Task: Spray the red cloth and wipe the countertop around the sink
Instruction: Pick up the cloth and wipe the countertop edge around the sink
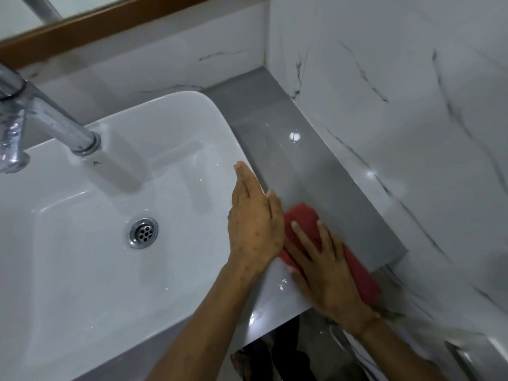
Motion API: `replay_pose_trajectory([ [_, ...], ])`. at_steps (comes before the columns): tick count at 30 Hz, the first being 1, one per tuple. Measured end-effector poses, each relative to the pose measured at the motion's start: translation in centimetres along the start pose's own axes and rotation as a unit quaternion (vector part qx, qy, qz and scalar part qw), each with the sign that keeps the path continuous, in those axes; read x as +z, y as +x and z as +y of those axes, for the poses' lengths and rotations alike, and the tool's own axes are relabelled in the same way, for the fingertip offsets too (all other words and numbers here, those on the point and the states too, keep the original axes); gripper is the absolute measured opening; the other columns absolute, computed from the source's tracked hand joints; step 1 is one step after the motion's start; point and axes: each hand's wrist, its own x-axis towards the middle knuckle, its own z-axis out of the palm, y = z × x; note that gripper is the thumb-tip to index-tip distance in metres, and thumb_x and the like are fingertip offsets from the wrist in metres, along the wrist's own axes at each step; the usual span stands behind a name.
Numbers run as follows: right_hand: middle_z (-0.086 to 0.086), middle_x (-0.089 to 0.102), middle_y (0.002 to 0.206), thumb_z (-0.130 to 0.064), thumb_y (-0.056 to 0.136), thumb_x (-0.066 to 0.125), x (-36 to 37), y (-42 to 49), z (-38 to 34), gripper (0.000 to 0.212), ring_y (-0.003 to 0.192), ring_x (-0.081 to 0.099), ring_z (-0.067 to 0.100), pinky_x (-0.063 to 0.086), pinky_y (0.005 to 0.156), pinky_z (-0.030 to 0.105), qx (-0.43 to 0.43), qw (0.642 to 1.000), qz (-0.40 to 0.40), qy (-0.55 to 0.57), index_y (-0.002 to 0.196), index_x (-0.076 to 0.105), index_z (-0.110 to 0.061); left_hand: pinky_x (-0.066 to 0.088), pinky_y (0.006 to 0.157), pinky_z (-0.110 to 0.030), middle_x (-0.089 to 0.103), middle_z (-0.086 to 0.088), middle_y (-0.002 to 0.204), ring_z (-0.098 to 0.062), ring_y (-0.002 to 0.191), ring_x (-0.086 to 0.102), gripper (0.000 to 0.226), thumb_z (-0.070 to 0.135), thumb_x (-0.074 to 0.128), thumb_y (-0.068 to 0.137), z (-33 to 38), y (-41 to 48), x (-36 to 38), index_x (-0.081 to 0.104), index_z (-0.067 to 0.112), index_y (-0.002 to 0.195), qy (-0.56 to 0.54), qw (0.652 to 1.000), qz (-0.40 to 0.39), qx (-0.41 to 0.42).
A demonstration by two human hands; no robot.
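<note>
The red cloth (357,268) lies folded on the grey countertop (297,149) to the right of the white sink (170,122). My right hand (327,273) presses flat on the cloth, fingers spread, covering most of its middle. My left hand (254,218) rests flat on the sink's right rim, fingers together, its edge touching the cloth's near left end. No spray bottle is in view.
A chrome tap (57,125) reaches over the basin from the upper left, above the drain (143,232). White marble-pattern wall tiles (398,92) bound the narrow counter strip at the right and back. A wooden mirror frame (96,26) runs above.
</note>
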Motion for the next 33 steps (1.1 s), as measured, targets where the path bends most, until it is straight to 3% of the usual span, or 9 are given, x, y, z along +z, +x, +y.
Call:
replay_pose_trajectory([
  [4, -0.005, 0.014, 0.162, -0.055, 0.093, 0.027, -0.4, -2.0, 2.6, 0.061, 0.146, 0.015, 0.039, 0.018, 0.115, 0.058, -0.004, 1.000, -0.011, -0.023, 0.149, 0.012, -0.037, 0.014, 0.117, -0.031, -0.003, -0.002, 0.162, -0.017, 0.148, 0.008, 0.065, 0.031, 0.027, 0.099, 0.0, 0.1, 0.0, -0.010, 0.013, 0.149, -0.006, 1.000, 0.000, 0.004],
  [10, 0.000, 0.008, 0.163, -0.052, 0.091, 0.022, -2.3, 5.4, 2.7, 0.063, 0.143, 0.010, 0.047, 0.019, 0.113, 0.061, 0.112, 0.993, -0.030, -0.017, 0.150, 0.007, -0.034, 0.020, 0.116, -0.035, -0.001, -0.004, 0.162, -0.021, 0.148, 0.010, 0.065, 0.028, 0.029, 0.099, 0.1, 0.3, -0.1, -0.009, 0.012, 0.149, -0.006, 1.000, 0.002, 0.006],
  [14, 0.003, 0.004, 0.163, -0.051, 0.094, 0.026, -1.0, 2.6, -2.7, 0.065, 0.143, 0.013, 0.049, 0.023, 0.113, 0.060, 0.083, 0.995, -0.037, -0.033, 0.151, 0.002, -0.029, 0.022, 0.116, -0.038, 0.000, -0.005, 0.162, -0.022, 0.147, 0.013, 0.064, 0.028, 0.028, 0.098, 0.0, 0.2, -0.1, -0.008, 0.012, 0.149, -0.009, 1.000, 0.000, -0.003],
  [18, 0.002, 0.015, 0.162, -0.053, 0.086, 0.045, 1.3, -4.0, -8.6, 0.077, 0.142, 0.022, 0.047, 0.029, 0.110, 0.063, 0.082, 0.996, -0.044, 0.007, 0.150, 0.008, -0.031, 0.020, 0.115, -0.035, -0.003, -0.003, 0.162, -0.021, 0.148, 0.011, 0.064, 0.031, 0.026, 0.099, 0.1, -0.5, 0.3, -0.008, 0.013, 0.150, -0.004, 1.000, -0.008, -0.003],
  [22, 0.000, 0.021, 0.160, -0.050, 0.087, 0.038, 1.0, -5.2, -6.4, 0.068, 0.141, 0.028, 0.043, 0.036, 0.106, 0.062, 0.071, 0.997, -0.032, 0.005, 0.149, 0.018, -0.032, 0.019, 0.115, -0.034, -0.004, -0.003, 0.162, -0.020, 0.148, 0.009, 0.064, 0.030, 0.026, 0.099, -0.2, 0.1, 0.1, -0.008, 0.012, 0.150, -0.003, 1.000, -0.003, 0.001],
  [25, 0.007, 0.021, 0.159, -0.048, 0.090, 0.032, -0.6, -3.3, -1.8, 0.064, 0.139, 0.025, 0.050, 0.029, 0.109, 0.065, 0.131, 0.991, -0.012, -0.024, 0.150, 0.018, -0.028, 0.020, 0.115, -0.035, -0.003, -0.005, 0.162, -0.021, 0.148, 0.009, 0.064, 0.029, 0.026, 0.099, 0.0, 0.1, 0.1, -0.008, 0.010, 0.149, -0.008, 1.000, -0.003, 0.005],
  [28, 0.009, 0.010, 0.161, -0.048, 0.093, 0.025, -1.7, 0.5, 0.6, 0.064, 0.141, 0.013, 0.053, 0.016, 0.113, 0.065, 0.171, 0.985, -0.011, -0.023, 0.151, 0.009, -0.026, 0.018, 0.111, -0.029, -0.004, -0.005, 0.162, -0.022, 0.148, 0.008, 0.064, 0.028, 0.027, 0.099, -0.2, 0.3, 0.1, -0.009, 0.010, 0.149, -0.016, 1.000, -0.003, 0.007],
  [30, 0.007, 0.000, 0.162, -0.047, 0.096, 0.025, -1.5, 2.7, 0.0, 0.062, 0.143, 0.005, 0.051, 0.012, 0.116, 0.063, 0.195, 0.981, -0.018, -0.007, 0.150, 0.001, -0.027, 0.018, 0.108, -0.026, -0.003, -0.006, 0.162, -0.022, 0.148, 0.010, 0.064, 0.028, 0.028, 0.099, -0.3, 0.3, 0.0, -0.008, 0.009, 0.149, -0.017, 1.000, -0.001, 0.010],
  [33, 0.008, 0.001, 0.162, -0.045, 0.096, 0.030, -0.7, 2.4, -2.6, 0.065, 0.143, 0.007, 0.051, 0.015, 0.116, 0.061, 0.191, 0.982, -0.003, 0.003, 0.151, 0.003, -0.025, 0.025, 0.111, -0.034, -0.002, -0.007, 0.162, -0.023, 0.147, 0.011, 0.064, 0.027, 0.028, 0.099, -0.1, 0.2, 0.0, -0.008, 0.008, 0.149, -0.010, 1.000, 0.000, 0.007],
])
